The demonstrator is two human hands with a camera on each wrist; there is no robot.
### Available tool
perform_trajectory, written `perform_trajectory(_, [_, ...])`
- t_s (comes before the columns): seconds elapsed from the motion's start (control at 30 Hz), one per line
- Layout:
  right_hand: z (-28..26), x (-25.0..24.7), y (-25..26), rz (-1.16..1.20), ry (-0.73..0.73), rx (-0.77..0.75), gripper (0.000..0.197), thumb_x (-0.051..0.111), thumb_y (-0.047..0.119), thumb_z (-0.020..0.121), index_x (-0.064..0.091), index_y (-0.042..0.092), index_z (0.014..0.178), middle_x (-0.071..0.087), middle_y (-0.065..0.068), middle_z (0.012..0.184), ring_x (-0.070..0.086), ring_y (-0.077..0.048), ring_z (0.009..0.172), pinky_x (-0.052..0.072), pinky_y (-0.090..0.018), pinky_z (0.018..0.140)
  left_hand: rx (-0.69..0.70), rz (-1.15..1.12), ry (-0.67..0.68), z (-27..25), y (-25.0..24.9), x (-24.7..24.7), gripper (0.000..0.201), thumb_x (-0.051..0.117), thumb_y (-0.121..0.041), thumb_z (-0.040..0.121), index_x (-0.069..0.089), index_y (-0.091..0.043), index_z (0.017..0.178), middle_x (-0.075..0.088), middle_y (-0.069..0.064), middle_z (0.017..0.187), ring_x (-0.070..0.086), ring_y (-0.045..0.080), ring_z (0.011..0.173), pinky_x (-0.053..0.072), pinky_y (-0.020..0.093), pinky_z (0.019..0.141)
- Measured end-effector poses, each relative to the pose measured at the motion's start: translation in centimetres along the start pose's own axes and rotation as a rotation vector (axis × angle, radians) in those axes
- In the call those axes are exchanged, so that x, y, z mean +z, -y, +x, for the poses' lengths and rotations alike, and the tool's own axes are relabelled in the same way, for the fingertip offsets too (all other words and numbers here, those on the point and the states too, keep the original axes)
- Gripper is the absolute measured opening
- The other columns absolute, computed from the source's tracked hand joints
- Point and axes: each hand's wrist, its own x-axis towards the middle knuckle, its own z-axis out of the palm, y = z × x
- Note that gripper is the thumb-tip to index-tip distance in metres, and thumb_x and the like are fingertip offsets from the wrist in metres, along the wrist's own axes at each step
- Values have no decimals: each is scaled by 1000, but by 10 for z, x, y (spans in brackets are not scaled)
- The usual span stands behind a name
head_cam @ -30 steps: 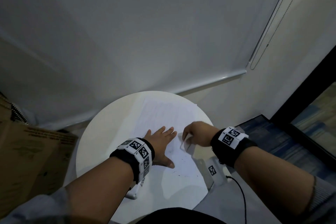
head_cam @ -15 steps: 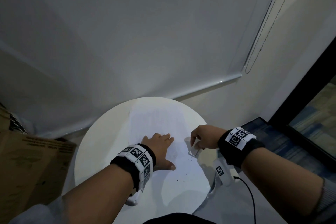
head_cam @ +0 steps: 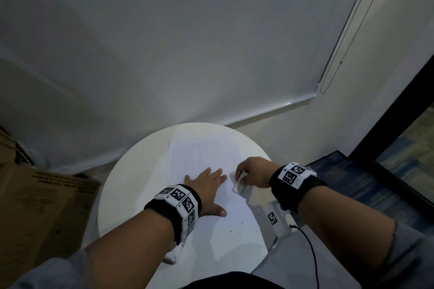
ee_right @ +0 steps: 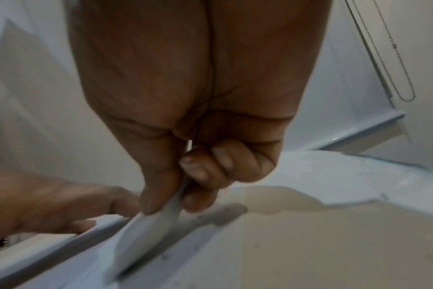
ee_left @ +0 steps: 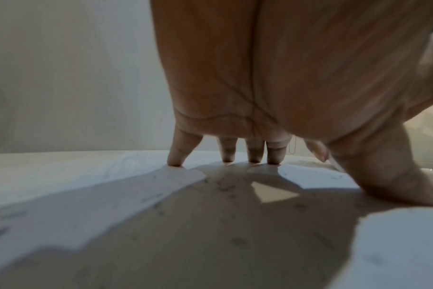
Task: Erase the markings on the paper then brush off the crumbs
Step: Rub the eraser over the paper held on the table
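Our left hand [head_cam: 206, 185] lies spread flat on the paper [head_cam: 202, 155]; our right hand [head_cam: 252, 172] pinches its right edge, lifted. Crumbs [ee_left: 223, 187] remain, so we judge brushing is in hand. Next: tip or sweep them off the table [head_cam: 122, 195].

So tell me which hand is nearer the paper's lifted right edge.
Right. The right hand pinches the paper's lifted right edge; the left hand presses flat on the sheet's middle, just left of it.

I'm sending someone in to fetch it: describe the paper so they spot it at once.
Find the round white table below the window blind. The paper lies flat across its top, the left hand pressing on it and the right hand pinching its right edge. It is the only sheet there, bluish-white, speckled with dark crumbs.
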Motion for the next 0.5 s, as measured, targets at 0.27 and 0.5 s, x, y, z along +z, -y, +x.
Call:
perform_trajectory(0.27, [-2,-1,8,-48,104,-41,20,64,17,86,70,18,105,66,-6,97,54,-15,86,38,-20,75,1,-3,-3,3,2,1,101,63,-57,86,-3,-26,156,-13,-11,162,-10,16,150,9,65,115])
perform_trajectory(0.5, [1,-3,5,-17,46,-16,21,63,18,87,69,18,107,61,2,85,55,-17,90,38,-21,76,-5,7,-4,5,3,0,102,65,-57,84,-1,-28,156,-11,-11,163,-8,17,150,12,67,114])
